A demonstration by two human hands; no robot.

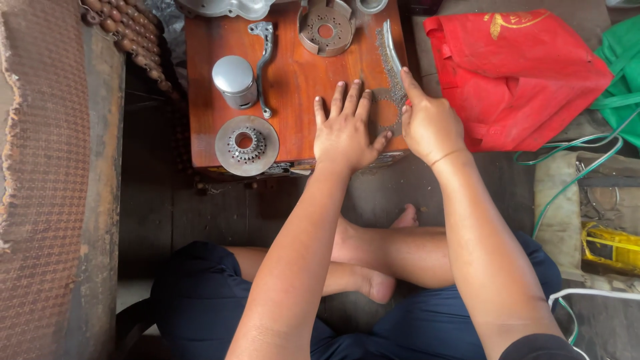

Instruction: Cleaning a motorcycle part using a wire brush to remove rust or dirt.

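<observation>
The orange-brown wooden desk is the largest thing here, low in front of a person sitting cross-legged on the floor. To its right lie a red bag and, at the frame's edge, a green bag. A green hose trails across the floor below them.

On the desk, a flat metal disc with a toothed centre sits at the near left corner. A round slotted part lies at the far edge. A short silver cylinder stands behind the disc, with a bent lever just beside it.

The left hand is spread flat, palm down, fingers apart, pressing on the desk. Its thumb side touches a thin grey gasket lying at the desk's right edge. The right hand is closed around the near end of a narrow metal blade, forefinger laid along it. The blade runs away from the person along the gasket's outer edge.

As I judge it, the step in hand is working the blade along the gasket while the other hand steadies things. Any further stroke calls for firm downward pressure from the flat hand and a shallow blade angle, since so thin a piece could tear or slide off the edge.
</observation>
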